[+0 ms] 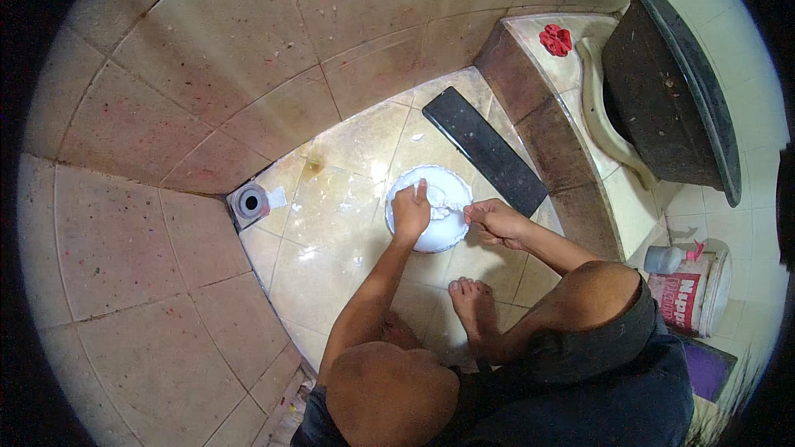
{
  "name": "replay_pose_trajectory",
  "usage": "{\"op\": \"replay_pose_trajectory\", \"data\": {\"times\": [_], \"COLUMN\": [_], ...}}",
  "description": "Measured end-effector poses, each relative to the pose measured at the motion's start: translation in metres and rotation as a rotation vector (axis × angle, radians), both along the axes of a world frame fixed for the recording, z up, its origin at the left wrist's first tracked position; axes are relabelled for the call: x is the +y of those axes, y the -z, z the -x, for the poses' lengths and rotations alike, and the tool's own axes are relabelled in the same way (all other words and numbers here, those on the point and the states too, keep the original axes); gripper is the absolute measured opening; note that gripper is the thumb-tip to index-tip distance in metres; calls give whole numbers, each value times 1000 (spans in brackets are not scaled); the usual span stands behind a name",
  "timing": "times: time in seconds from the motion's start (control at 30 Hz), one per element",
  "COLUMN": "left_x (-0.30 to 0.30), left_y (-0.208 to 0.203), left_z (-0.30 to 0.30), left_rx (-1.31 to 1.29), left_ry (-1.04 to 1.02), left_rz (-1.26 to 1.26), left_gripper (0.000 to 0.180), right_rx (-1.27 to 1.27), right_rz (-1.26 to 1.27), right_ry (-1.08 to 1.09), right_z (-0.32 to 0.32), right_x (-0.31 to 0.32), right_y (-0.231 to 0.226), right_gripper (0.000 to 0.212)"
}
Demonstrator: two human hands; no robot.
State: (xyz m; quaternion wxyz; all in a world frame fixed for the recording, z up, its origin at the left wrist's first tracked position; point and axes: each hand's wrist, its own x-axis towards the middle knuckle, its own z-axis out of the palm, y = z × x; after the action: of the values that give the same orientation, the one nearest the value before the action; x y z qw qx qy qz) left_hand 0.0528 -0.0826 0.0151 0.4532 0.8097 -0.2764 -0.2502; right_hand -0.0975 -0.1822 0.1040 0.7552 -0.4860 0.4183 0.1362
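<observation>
Squatting on a cream tiled floor [331, 215], a person keeps both hands over a shallow round white basin [436, 238] with a wavy rim, which stands between the two arms, ahead of the bare foot [474, 308]. The left hand [411, 213] is at the basin's left side, its fingers curled and its thumb pointing away from the body; whether they grip anything is hidden. The right hand [498, 222] is at the opposite rim, thumb and forefinger pinched narrow on one end of a crumpled white strip [447, 209] that spans the gap between the hands, above the basin. What the strip is made of is too small to tell.

Just beyond the basin, a black rectangular panel [484, 149] lies aslant on the floor, near a tiled step [542, 108]. On this step are a red scrunchie-like piece [556, 40] and a big dark tub [658, 74], tilted. A round drain fitting [250, 201] occupies the far-left corner. To the right, a small bottle [662, 260] with a pink top lies by a white bucket [714, 294] bearing a red label.
</observation>
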Motion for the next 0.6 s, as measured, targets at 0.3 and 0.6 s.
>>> {"op": "replay_pose_trajectory", "data": {"times": [0.3, 0.6], "left_x": [9, 3], "left_y": [-13, 10], "left_z": [-7, 3], "left_rx": [589, 970], "left_ry": [-16, 30], "left_rz": [156, 155], "left_gripper": [22, 32], "right_rx": [-20, 41], "right_rz": [-37, 119], "right_ry": [38, 25], "right_z": [-4, 2], "right_x": [4, 3], "right_y": [1, 13], "right_gripper": [22, 25]}}
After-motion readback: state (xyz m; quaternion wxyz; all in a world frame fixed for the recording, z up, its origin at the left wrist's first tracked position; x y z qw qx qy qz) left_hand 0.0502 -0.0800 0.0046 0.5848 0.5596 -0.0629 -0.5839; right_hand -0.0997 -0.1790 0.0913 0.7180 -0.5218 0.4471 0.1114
